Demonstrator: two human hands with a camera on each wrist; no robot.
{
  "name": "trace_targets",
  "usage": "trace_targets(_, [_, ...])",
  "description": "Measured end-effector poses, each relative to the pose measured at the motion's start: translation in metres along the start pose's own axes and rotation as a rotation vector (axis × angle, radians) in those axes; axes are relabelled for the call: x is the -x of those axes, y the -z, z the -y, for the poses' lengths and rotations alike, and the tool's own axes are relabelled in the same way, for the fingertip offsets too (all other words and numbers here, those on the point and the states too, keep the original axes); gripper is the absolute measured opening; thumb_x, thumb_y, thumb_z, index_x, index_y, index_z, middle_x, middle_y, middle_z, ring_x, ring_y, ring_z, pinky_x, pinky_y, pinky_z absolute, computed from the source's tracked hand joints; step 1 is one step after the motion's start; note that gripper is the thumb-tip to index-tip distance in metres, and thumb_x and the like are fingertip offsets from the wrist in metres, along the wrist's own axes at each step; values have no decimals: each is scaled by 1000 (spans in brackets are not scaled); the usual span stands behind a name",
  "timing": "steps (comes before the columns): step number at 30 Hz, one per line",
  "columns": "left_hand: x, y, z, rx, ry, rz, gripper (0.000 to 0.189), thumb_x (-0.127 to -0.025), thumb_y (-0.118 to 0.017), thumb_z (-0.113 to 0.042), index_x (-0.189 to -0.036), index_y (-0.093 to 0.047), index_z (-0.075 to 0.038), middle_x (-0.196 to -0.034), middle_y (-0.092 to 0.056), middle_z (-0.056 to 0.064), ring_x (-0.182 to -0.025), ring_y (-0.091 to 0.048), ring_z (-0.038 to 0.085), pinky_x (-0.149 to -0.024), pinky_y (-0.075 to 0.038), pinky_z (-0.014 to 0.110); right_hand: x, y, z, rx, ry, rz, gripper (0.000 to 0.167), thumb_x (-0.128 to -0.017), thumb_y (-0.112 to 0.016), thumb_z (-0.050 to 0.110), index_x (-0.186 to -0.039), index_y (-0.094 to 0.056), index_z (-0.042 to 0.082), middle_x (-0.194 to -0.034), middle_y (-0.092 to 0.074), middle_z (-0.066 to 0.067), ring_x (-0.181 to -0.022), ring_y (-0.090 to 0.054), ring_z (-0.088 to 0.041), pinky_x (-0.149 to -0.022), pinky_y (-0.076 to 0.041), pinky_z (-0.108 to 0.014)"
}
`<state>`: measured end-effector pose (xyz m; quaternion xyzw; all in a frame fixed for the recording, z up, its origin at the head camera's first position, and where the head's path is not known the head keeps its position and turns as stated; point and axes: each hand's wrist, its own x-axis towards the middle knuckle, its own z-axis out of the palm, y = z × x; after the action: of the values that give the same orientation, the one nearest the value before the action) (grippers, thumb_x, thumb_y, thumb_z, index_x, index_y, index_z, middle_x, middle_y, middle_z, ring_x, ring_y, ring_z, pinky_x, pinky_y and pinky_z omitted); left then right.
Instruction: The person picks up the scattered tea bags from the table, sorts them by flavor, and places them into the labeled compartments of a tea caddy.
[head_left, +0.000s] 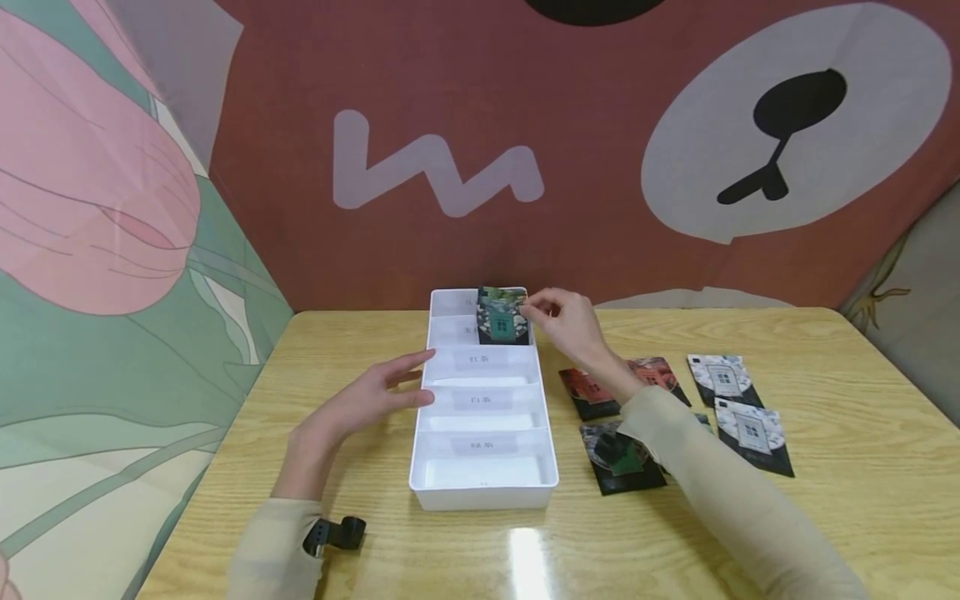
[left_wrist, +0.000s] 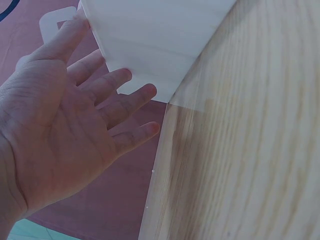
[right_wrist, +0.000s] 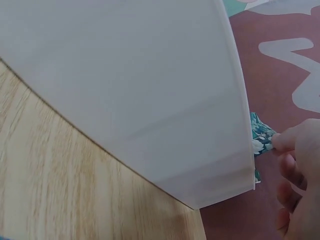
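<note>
My right hand [head_left: 572, 327] pinches the right edge of a dark sachet with a green door picture [head_left: 502, 317] over the rear compartments of a long white divided box [head_left: 480, 498]. In the right wrist view, the sachet's patterned corner [right_wrist: 261, 137] stands above the box rim between thumb and finger. Chinese tea labels mark the box's compartments. My left hand [head_left: 367, 396] is at the box's left side, thumb and forefinger reaching its rim, fingers spread. Its palm and loosely extended fingers show in the left wrist view.
Right of the box lie red sachets [head_left: 590, 392], a dark green sachet [head_left: 622, 458] partly under the right sleeve, and two white-and-black sachets [head_left: 753, 429]. The wooden table [head_left: 300, 467] ends at a wall with a printed cloth. A black device sits at the left cuff.
</note>
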<state>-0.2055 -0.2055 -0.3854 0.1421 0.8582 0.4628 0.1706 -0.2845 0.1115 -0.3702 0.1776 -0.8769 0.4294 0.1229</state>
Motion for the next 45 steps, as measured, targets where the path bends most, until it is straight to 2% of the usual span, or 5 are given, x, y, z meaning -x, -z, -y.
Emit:
trace_targets(7, [0, 0, 0, -9, -10, 1, 77, -87, -71, -51, -153, -38, -31, -161, -34, -1, -147, -35, 33, -116, -33, 56, 2, 2, -5, 26, -21, 31, 22, -97, -66, 29, -108, -75, 12, -85, -70, -9, -65, -52, -23, -55, -39, -32])
trace_targets(17, [1, 0, -1, -7, -1, -2, 75, -88, -72, -50, -153, -38, -33, -161, -34, -2, -147, -35, 32, -117, -32, 56, 5, 10, -6, 28, 8, -18, 18, -97, -66, 27, -104, -75, 13, -80, -68, -8, -63, -51, -21, -53, -38, -31])
trace_targets(28, [0, -1, 0, -19, 9, -7, 75, -88, -71, -51, -153, -38, -33, -161, -34, -1, -147, -35, 33, -117, -31, 58, 17, 28, -12, 10, -56, 16, 22, -98, -65, 32, -106, -74, 14, -80, -65, -4, -64, -49, -23, -52, -39, -30])
trace_targets(36, [1, -1, -3, -11, 20, -8, 76, -87, -72, -50, -153, -38, -33, -161, -33, -1, -147, -35, 32, -117, -30, 58, 25, 41, -23, 34, -103, 125, 22, -98, -64, 29, -112, -72, 14, -89, -67, -11, -67, -52, -23, -53, -43, -31])
trace_targets(45, [1, 0, -2, -4, 9, -4, 75, -88, -72, -49, -153, -38, -32, -161, -33, -1, -147, -35, 33, -117, -31, 57, 31, 52, -43, 49, -179, 243, 29, -99, -62, 33, -120, -69, 15, -106, -67, -8, -86, -57, -27, -68, -49, -35])
